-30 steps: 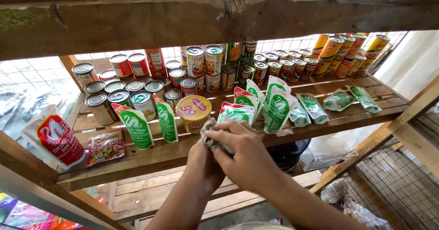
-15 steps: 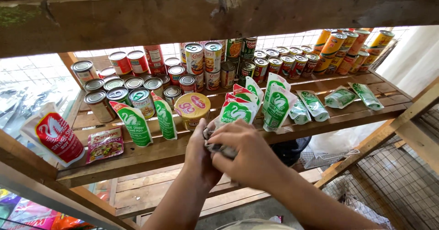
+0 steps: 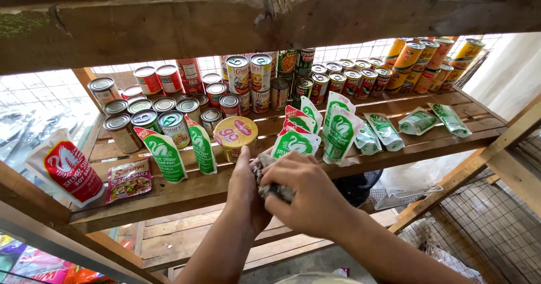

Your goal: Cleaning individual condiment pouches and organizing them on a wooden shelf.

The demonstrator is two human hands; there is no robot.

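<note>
While both hands work a small crumpled grey packet [image 3: 269, 177] just in front of the wooden shelf [image 3: 186, 191], nothing has been set down yet: left hand [image 3: 248, 191] cups it, right hand [image 3: 307, 196] has its grip pinching it from above. Shelf looks mostly stocked (cans [image 3: 169, 100] at back, green pouches [image 3: 338, 131] standing in front), so I'd judge only this item remains.

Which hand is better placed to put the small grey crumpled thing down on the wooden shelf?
Probably the right hand: its fingers wrap the small grey crumpled thing, just at the front edge of the wooden slatted shelf. The left hand only steadies it from the side.
</note>
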